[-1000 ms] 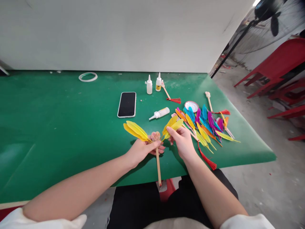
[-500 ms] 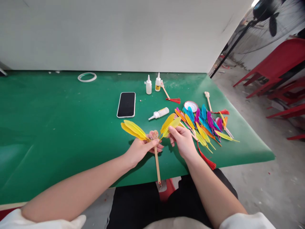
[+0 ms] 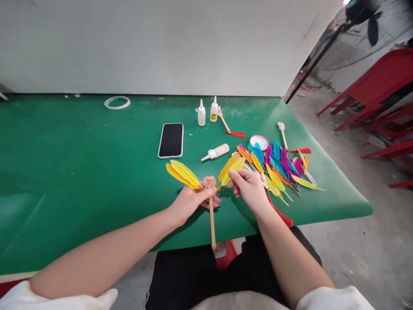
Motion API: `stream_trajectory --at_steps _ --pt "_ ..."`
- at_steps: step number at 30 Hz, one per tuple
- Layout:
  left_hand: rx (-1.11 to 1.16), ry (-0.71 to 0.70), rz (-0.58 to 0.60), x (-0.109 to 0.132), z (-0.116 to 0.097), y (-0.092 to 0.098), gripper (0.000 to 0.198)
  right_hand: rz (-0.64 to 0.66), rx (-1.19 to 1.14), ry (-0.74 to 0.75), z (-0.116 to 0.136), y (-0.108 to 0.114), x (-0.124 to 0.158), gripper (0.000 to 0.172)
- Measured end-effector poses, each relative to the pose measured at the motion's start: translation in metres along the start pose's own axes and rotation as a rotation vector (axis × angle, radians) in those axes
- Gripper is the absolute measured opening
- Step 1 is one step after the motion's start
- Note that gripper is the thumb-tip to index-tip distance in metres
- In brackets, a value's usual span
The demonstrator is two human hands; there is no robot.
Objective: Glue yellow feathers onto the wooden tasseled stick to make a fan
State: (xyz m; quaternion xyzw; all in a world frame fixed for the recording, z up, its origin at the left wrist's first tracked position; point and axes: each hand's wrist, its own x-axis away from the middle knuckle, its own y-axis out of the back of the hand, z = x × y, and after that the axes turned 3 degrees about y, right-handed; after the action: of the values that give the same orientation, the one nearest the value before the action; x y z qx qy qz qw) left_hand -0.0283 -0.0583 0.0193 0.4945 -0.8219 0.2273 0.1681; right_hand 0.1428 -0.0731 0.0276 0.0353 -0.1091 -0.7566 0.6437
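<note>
My left hand (image 3: 193, 201) is closed around a wooden stick (image 3: 212, 224) just below its pinkish, rounded head (image 3: 209, 182). Yellow feathers (image 3: 183, 173) fan out from the left side of that head. On its right side stand more yellow feathers (image 3: 227, 168). My right hand (image 3: 247, 185) pinches the outermost of these, a yellow feather (image 3: 232, 171), between thumb and fingers; its lower tip meets the head by my left thumb. A pile of coloured feathers (image 3: 277, 165) lies just right of my right hand, with a red tassel (image 3: 285, 218) below it.
A phone (image 3: 171, 141), a lying glue bottle (image 3: 216, 152) and two upright bottles (image 3: 201, 113) (image 3: 214, 110) are on the green table (image 3: 80, 163). Tasselled sticks (image 3: 225, 123) (image 3: 283, 137), a small round dish (image 3: 259, 142) and a tape ring (image 3: 117, 102) lie farther back. Red chairs (image 3: 380, 82) stand right.
Both hands keep their grips almost unchanged. The feathers on the left have shifted very slightly to the right, and the view has tilted a little.
</note>
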Motion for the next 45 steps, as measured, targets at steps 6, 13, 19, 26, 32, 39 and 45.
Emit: stream_trajectory --at_steps 6,13,19,26,32,39,45 --pt "0.006 0.019 0.034 -0.001 0.000 0.001 0.031 -0.010 -0.067 -0.019 -0.002 -0.002 -0.002 0.041" --pt "0.031 0.040 0.069 0.000 -0.003 0.000 0.030 0.023 -0.274 -0.042 -0.010 -0.007 -0.002 0.037" --pt "0.033 0.041 0.084 0.000 -0.001 0.000 0.031 -0.021 -0.354 -0.057 -0.012 -0.010 -0.002 0.034" --pt "0.018 0.028 0.082 0.001 -0.003 0.000 0.030 -0.059 -0.375 -0.072 -0.010 -0.011 -0.002 0.034" --pt "-0.010 0.018 0.057 0.000 -0.002 0.000 0.024 -0.011 -0.369 -0.098 -0.007 -0.014 0.000 0.033" --pt "0.001 -0.005 0.023 -0.002 0.000 -0.001 0.021 -0.031 -0.344 -0.106 -0.007 -0.015 0.001 0.034" --pt "0.014 -0.008 0.027 0.000 0.000 0.001 0.022 -0.035 -0.337 -0.114 -0.007 -0.016 0.001 0.034"
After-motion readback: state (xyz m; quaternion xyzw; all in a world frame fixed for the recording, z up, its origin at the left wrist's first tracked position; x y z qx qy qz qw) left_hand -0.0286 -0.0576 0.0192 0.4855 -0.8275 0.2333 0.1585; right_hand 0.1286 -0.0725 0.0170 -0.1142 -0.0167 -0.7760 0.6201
